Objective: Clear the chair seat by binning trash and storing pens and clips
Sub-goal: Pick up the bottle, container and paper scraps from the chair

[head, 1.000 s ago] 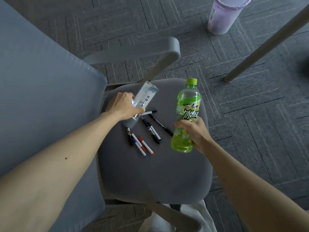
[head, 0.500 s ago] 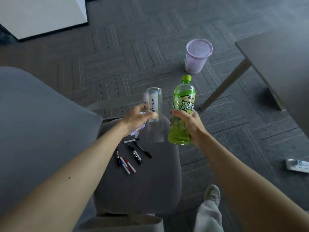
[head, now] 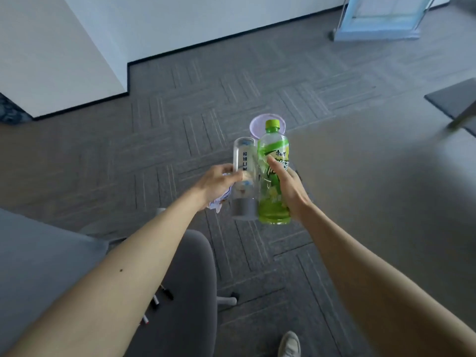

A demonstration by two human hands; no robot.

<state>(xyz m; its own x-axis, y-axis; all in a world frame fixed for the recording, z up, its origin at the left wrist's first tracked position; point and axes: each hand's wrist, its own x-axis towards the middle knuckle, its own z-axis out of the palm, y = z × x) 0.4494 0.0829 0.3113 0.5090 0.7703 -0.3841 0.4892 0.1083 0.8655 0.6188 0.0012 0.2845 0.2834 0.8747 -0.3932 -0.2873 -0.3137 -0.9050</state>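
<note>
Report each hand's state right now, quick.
Left hand: closed on the clear bottle, crumpled paper also in its grip.
Right hand: closed on the green bottle.

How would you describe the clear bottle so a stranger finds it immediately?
Over the carpet, before the lilac bin, two bottles are held side by side. The clear bottle is in the left hand. Unlike the green bottle, it is colourless.

grey patterned carpet tiles (head: 180,140) covered the floor; a white, black-skirted wall (head: 64,47) stood behind, a grey table (head: 373,176) at the right.
</note>
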